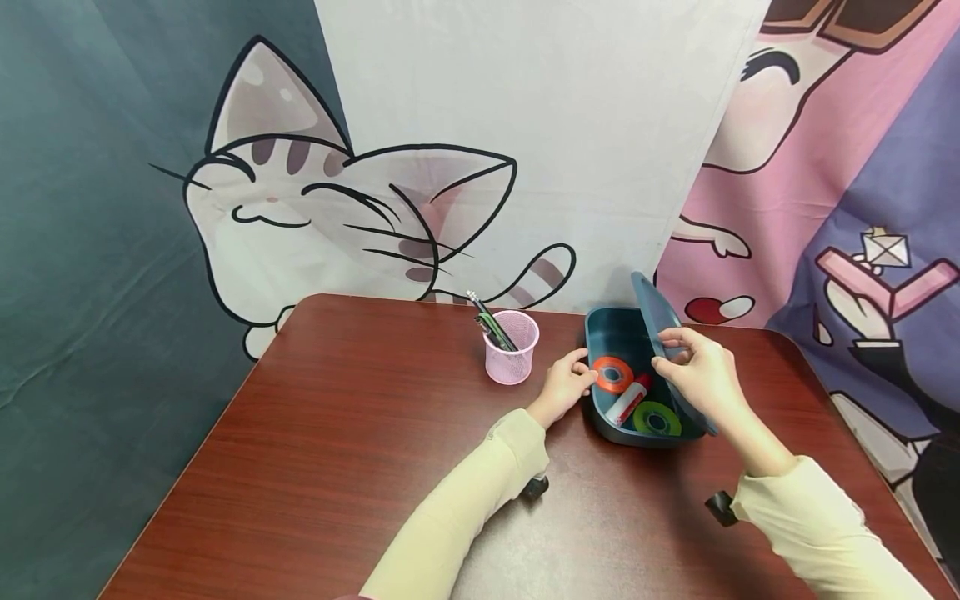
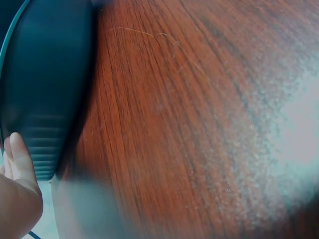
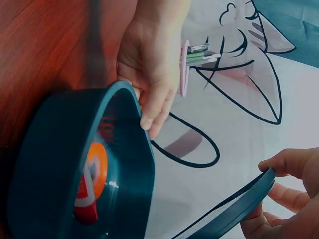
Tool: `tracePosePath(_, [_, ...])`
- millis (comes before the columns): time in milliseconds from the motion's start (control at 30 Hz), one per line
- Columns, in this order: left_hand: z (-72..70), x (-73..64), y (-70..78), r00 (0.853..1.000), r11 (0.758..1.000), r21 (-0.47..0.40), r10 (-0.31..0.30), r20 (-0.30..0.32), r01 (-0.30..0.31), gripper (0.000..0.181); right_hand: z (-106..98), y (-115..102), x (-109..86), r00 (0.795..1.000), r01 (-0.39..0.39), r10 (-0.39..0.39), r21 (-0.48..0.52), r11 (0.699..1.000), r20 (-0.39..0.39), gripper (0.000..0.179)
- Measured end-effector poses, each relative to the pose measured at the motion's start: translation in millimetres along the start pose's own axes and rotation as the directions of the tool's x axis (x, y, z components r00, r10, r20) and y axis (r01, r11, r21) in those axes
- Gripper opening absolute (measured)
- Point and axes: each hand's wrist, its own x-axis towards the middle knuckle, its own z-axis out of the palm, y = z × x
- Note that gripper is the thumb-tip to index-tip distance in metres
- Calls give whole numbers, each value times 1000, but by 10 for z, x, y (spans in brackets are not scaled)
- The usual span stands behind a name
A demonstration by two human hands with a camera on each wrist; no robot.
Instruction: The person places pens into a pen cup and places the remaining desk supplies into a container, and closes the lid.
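Note:
A dark teal box (image 1: 637,435) stands on the table, its lid (image 1: 652,300) raised and tilted along the right side. My right hand (image 1: 697,371) pinches the lid's edge between thumb and fingers, also seen in the right wrist view. Against the box's left wall rests my left hand (image 1: 562,385), fingers fairly straight and fingertips right at the rim. Inside the box lie an orange tape roll (image 1: 613,375), a green tape roll (image 1: 657,418) and a white tube with a red end (image 1: 628,402). In the left wrist view, the left hand (image 2: 20,184) touches the ribbed outer wall.
A pink mesh pen cup (image 1: 510,367) with several pens (image 1: 491,325) stands left of the box. The brown wooden table (image 1: 322,450) ends at the back against a cloth backdrop (image 1: 525,100) with cartoon cats.

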Motion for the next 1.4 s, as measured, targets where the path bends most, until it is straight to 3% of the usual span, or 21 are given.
tracePosePath(167, [-18,2,7,1000,1000,-6,0,19,0,46,71,-5,-5,1000,-3,3,1,1000,11,30])
tracePosePath(467, [-90,4,10,998,995,95,-3,68,-3,46,192,-23,-10,1000,-18,18,12,1000,13,30])
tracePosePath(667, [-113,-8,14,997,994,109,-16,76,8,44,286,-29,-25,1000,-26,25,36,999,9,31])
tracePosePath(767, [-115,-12,14,996,996,89,-30,82,23,45,351,-27,-31,1000,-28,27,40,999,10,32])
tracePosePath(1100, [-104,6,-13,990,990,-91,-99,105,109,43,580,-16,-56,999,-8,8,18,1000,36,32])
tracePosePath(1400, [-105,15,-16,987,986,-108,-113,118,126,42,727,7,-89,997,-6,7,-15,1000,75,33])
